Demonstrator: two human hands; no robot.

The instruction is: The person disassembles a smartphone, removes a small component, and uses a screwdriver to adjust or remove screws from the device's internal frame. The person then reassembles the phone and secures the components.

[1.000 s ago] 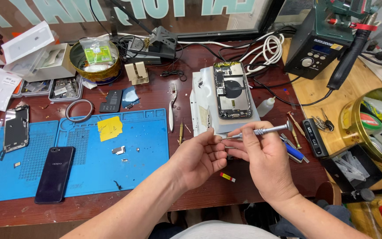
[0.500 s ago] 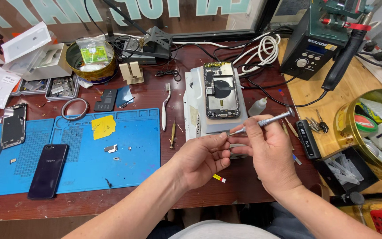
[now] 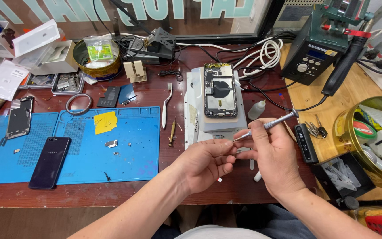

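Observation:
My right hand (image 3: 276, 157) grips a thin silver screwdriver (image 3: 270, 124), its shaft slanting up to the right. My left hand (image 3: 206, 161) pinches the screwdriver's tip with thumb and fingertips. Both hands hover over the front of a dark wooden bench (image 3: 155, 93). Just beyond them an opened phone (image 3: 219, 90), back cover off and inner parts showing, lies on a pale grey block (image 3: 239, 119).
A blue work mat (image 3: 138, 155) on the left carries a dark phone (image 3: 49, 161), a yellow note (image 3: 105, 122) and small parts. A soldering station (image 3: 317, 48) stands at back right, round gold tins (image 3: 345, 132) at right and back left, cables at the back.
The view has shifted so the bench sits lower and further left. My hands have drawn closer, and the left fingertips now pinch the screwdriver's tip.

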